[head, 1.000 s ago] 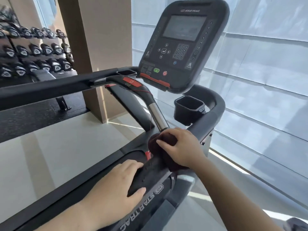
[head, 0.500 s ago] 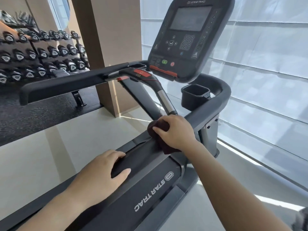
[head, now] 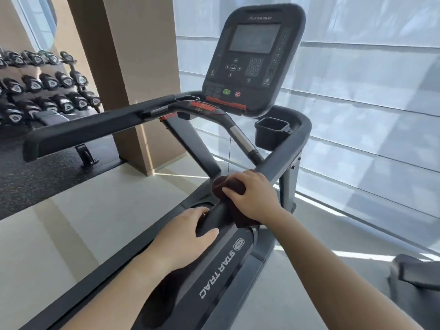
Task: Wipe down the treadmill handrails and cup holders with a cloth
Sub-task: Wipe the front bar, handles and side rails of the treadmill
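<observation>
A dark maroon cloth (head: 220,185) is wrapped over the treadmill's right handrail (head: 283,154), and my right hand (head: 253,195) presses down on it, fingers closed over the cloth. Closer to me, my left hand (head: 184,236) grips the near end of the same rail, thumb over the top. The rail rises ahead to a curved corner beside a black cup holder (head: 271,133). The left handrail (head: 100,126) runs across the left side. A second cup holder (head: 188,98) sits at its far end, under the console (head: 254,55).
A rack of dumbbells (head: 47,84) stands at the left on black rubber flooring. A brown pillar (head: 133,67) rises behind the left rail. Blinds cover the window on the right. Part of another machine (head: 416,272) shows at the lower right.
My right hand has slid the cloth a little farther up the right handrail. My left hand has moved forward along the rail's near end and wrapped more tightly around it.
</observation>
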